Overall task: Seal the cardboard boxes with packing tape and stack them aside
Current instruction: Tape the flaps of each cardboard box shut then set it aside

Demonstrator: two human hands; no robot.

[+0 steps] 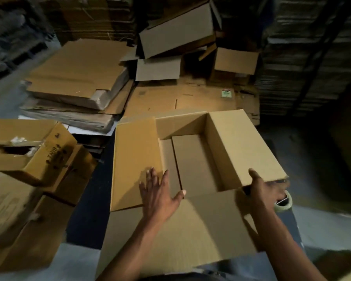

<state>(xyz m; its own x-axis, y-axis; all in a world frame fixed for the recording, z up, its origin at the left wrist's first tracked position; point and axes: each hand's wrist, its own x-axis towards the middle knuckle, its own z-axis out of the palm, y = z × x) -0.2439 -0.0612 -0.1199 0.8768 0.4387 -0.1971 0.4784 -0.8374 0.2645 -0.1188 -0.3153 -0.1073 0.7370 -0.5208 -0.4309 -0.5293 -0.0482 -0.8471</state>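
Open box (193,159): plain brown corrugated cardboard, near centre of the scene, top flaps spread; inner bottom flaps lie flat and overlap.
Left flap (135,159): long, folded partly inward over the box mouth.
Right flap (245,147): long, raised and tilted outward.
Near flap (190,230): hangs toward the person; what the box stands on is hidden beneath it.
Left hand (160,192): fingers straight and spread, palm pressed flat on the near end of the left flap, thumb reaching toward the box opening.
Right hand (265,189): thumb on top of the near corner of the right flap, fingers curled under it, pinching the edge; the fingertips are hidden behind the flap.
Tape roll (284,202): pale, round, just right of the right hand, partly covered by it; whether the hand touches it cannot be told.
Printed boxes (41,159): left, tumbled, dark lettering too blurred to read.
Flat cardboard stack (77,78): far left, sheets, partly wrapped in clear film.
Box pile (180,37): far, open cartons leaning on each other.
Shelving (312,57): far right, dark, hard to make out.
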